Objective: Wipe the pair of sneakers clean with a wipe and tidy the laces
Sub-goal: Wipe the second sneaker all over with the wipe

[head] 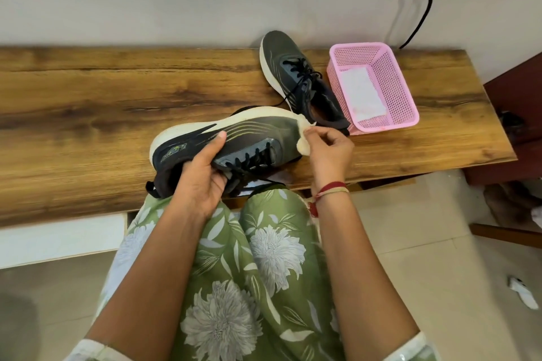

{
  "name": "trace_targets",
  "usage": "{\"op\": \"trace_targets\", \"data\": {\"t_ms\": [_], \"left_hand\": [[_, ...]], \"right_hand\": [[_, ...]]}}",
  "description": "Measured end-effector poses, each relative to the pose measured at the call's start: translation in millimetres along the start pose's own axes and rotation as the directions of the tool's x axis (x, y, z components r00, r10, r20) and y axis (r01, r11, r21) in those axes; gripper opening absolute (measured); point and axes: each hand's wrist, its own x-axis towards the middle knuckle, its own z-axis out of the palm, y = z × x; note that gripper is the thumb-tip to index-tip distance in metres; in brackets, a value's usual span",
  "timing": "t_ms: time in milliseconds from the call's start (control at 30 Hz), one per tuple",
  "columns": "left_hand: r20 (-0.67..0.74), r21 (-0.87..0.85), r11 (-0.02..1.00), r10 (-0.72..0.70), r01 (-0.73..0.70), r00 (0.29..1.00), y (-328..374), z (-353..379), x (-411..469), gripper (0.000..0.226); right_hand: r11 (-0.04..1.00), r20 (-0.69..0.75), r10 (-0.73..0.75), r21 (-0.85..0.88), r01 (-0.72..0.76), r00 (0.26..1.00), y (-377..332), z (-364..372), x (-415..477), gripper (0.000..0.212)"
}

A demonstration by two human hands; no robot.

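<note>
We've got one shoe (234, 138) tipped sideways over the tabletop (88, 102), left hand (199, 179) gripping its collar to steady it, right hand (328, 149) pinching the wipe (305, 143) against the toe; other shoe (296, 79) waits beside the basket (404, 91)

Wood-grain table (88, 102); perforated plastic basket (396, 82); matt sneaker (249, 132).

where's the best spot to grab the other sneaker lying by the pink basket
Grip the second sneaker by its heel collar, from above on the near side: the opening faces up, the heel points toward the person, and the pink basket crowds its right side.
</note>
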Motion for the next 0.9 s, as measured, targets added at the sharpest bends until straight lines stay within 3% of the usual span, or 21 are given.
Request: {"op": "trace_targets", "data": {"t_ms": [100,233,400,633,767,900], "left_hand": [[-0.022,0.209,0.976,0.058,-0.052,0.998,-8,2,-2,0.043],[-0.032,0.340,0.935,0.121,-0.103,0.992,-13,-2,4,0.026],[-0.030,0.263,0.961,0.091,-0.080,0.995,-11,-1,5,0.013],[-0.053,0.206,0.976,0.087,-0.074,0.995,-9,6,-2,0.012],[-0.027,0.210,0.974,0.091,-0.083,0.996,-9,3,-1,0.008],[-0.028,0.235,0.970,0.074,-0.065,0.997,-8,0,2,0.010]], "right_hand": [[0.959,0.066,-0.127,-0.247,0.139,0.990,-2,12,-7,0.006],[0.823,0.207,-0.260,-0.464,0.329,0.943,-5,28,-26,0.017],[0.822,0.300,-0.261,-0.429,0.375,0.917,-2,26,-26,0.029],[0.785,0.156,-0.374,-0.472,0.401,0.914,-18,10,-12,0.026],[0.654,0.318,-0.298,-0.619,0.435,0.900,-20,16,-18,0.029],[0.584,0.331,-0.293,-0.681,0.442,0.897,-25,20,-15,0.026]]}}
